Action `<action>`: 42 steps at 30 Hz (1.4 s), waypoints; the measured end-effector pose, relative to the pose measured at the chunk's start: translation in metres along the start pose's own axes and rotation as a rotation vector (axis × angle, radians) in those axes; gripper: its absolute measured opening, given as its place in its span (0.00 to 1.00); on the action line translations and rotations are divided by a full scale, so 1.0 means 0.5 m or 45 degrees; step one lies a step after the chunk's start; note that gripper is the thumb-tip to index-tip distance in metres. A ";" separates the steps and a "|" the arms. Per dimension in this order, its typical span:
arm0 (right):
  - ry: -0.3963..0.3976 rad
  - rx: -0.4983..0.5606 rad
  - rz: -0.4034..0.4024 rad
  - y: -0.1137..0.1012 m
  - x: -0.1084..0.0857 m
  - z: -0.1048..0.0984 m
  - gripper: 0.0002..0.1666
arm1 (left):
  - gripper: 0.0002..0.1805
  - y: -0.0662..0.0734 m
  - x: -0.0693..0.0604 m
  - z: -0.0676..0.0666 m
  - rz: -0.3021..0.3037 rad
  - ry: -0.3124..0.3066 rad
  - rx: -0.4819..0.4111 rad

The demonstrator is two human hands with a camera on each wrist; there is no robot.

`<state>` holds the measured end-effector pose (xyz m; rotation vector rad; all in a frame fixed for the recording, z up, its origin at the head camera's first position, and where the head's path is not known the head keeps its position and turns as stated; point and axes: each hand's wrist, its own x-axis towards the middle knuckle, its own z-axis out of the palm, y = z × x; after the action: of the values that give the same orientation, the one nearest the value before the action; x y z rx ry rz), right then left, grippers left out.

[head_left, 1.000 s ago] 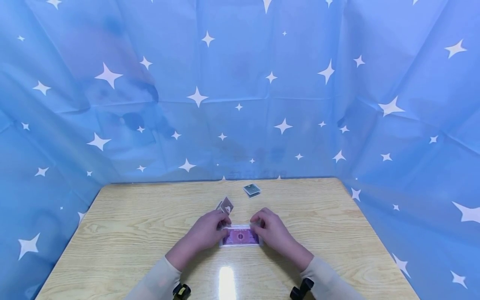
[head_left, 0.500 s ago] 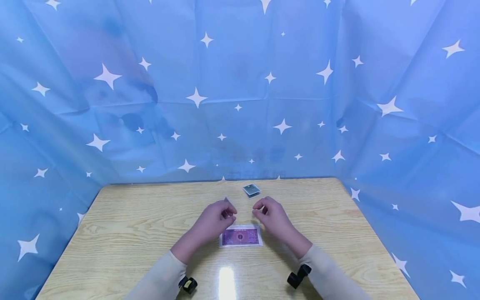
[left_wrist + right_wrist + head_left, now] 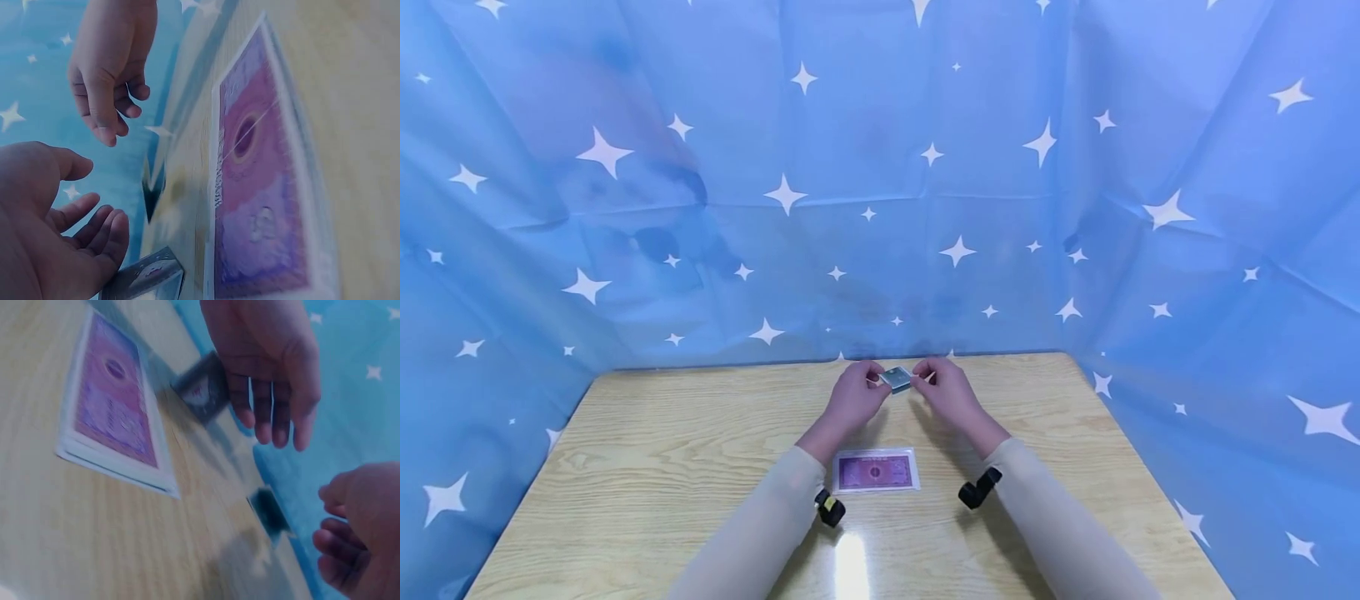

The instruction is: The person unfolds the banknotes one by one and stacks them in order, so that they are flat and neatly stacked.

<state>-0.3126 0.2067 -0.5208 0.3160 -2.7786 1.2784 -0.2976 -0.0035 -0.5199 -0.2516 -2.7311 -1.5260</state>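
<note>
A small stack of dark green square cards (image 3: 896, 379) lies at the table's far edge, between my two hands. My left hand (image 3: 854, 393) is at its left side, fingers loosely bent. On the right side is my right hand (image 3: 946, 387), thumb and fingertips near the stack's edge; whether they touch it I cannot tell. Both wrist views show the left hand (image 3: 56, 225) and right hand (image 3: 362, 531) with relaxed fingers and nothing held. A dark pictured card stack (image 3: 203, 387) lies by the left hand, hidden behind it in the head view.
Nearer me lies a purple banknote-like print (image 3: 875, 472) in a clear sleeve, with a pale layered edge. The wooden table (image 3: 685, 467) ends at a blue star-printed curtain (image 3: 880, 167). Glare shows near the front.
Both hands have left the purple print and moved forward to the dark green cards at the far edge. The cards and the print have stayed in place.
</note>
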 end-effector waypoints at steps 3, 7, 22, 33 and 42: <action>-0.027 -0.037 0.005 0.009 0.027 0.005 0.07 | 0.21 -0.005 0.024 0.006 -0.016 0.021 0.082; -0.075 -0.075 -0.016 0.021 0.057 0.013 0.10 | 0.23 -0.016 0.044 0.012 -0.039 0.025 0.160; -0.338 -0.114 0.030 0.024 0.087 0.025 0.37 | 0.32 -0.061 0.074 0.051 -0.008 -0.037 0.349; -0.365 -0.088 0.006 0.036 0.090 0.021 0.31 | 0.27 -0.067 0.084 0.062 -0.016 -0.052 0.296; -0.190 0.112 0.023 0.043 0.075 0.040 0.23 | 0.27 -0.050 0.066 0.052 0.027 -0.055 0.315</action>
<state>-0.3535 0.1993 -0.5443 0.4093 -2.8574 1.4409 -0.3316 0.0100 -0.5523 -0.3116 -2.9021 -1.1740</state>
